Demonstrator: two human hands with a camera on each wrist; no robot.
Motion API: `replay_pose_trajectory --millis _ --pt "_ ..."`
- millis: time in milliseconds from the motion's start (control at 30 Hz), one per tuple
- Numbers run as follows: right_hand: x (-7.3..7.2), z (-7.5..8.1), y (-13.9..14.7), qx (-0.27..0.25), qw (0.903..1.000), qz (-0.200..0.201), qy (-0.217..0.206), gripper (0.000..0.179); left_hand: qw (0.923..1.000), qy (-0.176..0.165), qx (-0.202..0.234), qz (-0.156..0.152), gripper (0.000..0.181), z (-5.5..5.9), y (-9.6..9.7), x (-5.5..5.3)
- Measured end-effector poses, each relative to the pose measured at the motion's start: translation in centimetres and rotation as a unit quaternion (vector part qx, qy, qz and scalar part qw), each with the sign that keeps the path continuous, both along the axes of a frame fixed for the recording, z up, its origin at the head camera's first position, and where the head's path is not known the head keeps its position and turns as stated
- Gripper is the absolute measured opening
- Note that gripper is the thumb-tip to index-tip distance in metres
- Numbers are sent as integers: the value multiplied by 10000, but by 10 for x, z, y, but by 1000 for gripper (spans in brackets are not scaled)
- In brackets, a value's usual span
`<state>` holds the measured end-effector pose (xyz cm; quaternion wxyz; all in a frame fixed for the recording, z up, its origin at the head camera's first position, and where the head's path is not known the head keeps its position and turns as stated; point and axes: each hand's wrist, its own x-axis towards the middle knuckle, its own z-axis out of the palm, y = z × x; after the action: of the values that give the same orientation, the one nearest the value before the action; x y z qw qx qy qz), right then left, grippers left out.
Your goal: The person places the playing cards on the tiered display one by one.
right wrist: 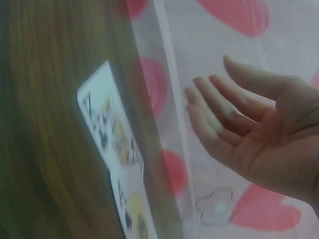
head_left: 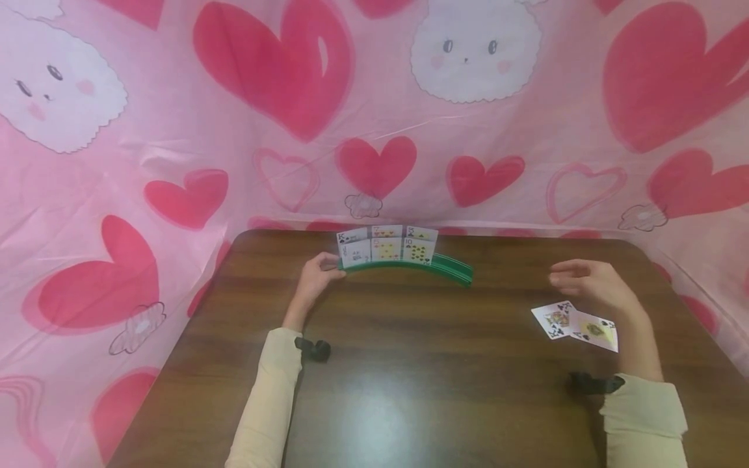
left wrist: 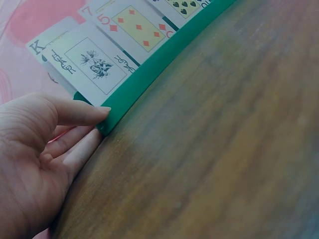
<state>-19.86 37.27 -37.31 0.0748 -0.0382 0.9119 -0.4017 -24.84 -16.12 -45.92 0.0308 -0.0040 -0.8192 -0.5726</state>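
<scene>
A curved green card holder (head_left: 450, 268) stands toward the back of the table, with playing cards upright in two rows. Its front row shows a joker (left wrist: 94, 67), a five of diamonds (left wrist: 132, 30) and a ten (head_left: 418, 252); behind them are a king (head_left: 350, 234), a seven (head_left: 386, 230) and a partly covered card (head_left: 422, 232). My left hand (head_left: 316, 279) pinches the holder's left end, thumb in front. At the right, my right hand (head_left: 599, 286) hovers with loosely bent fingers, holding nothing. Near it a king (head_left: 552, 320) and an ace (head_left: 593, 330) lie face up, overlapping.
The brown wooden table (head_left: 433, 390) reaches back to a pink cloth (head_left: 398, 117) printed with hearts, which hangs behind and at the sides. Black wrist straps with cameras (head_left: 316, 351) sit at both sleeve cuffs.
</scene>
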Motion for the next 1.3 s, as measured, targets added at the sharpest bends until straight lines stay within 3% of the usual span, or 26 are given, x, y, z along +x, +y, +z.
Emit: replay_pose_trajectory --millis 133,200,533,800,1067,1300 --pt "1 -10 16 -195 9990 338 -216 54 10000 1 4 14 30 0 0 0" --pt "1 -14 22 -52 9988 388 -282 56 10000 4 19 33 30 -1 0 -1" --pt "5 -25 42 1204 9838 1291 -321 63 10000 26 -65 53 29 -1 0 0" --pt "1 -35 35 1443 9808 1249 -398 58 9999 14 -117 9 29 -2 0 -1" --pt "-6 -36 24 1855 9745 1259 21 39 9999 88 -26 61 30 -2 0 -3" --pt "-4 -35 19 2015 9739 944 -437 45 10000 58 -74 7 29 -3 -1 -2"
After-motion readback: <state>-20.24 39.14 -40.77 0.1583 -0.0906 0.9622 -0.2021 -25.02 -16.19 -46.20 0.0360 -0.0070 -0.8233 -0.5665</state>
